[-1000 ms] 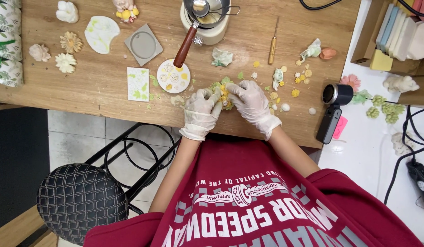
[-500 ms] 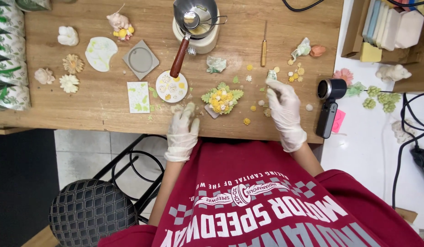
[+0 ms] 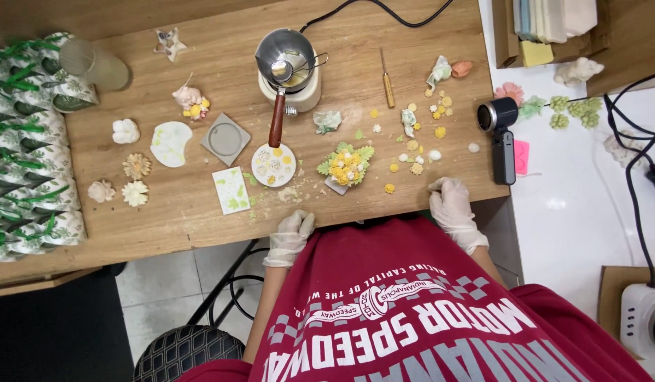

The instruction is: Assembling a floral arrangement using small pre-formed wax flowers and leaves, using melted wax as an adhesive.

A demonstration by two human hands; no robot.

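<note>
1. A small craft workshop is shown, set up for moulded wax or clay flowers.
2. A wooden worktable is strewn with small cast flowers, a finished flower cluster and yellow crumbs.
3. A melting pot on a wired heater is placed at the back, with moulds beside it.
4. An awl is laid nearby.
5. Wrapped stock is stacked at one end.
6. A camera is set on a white side table.
</note>
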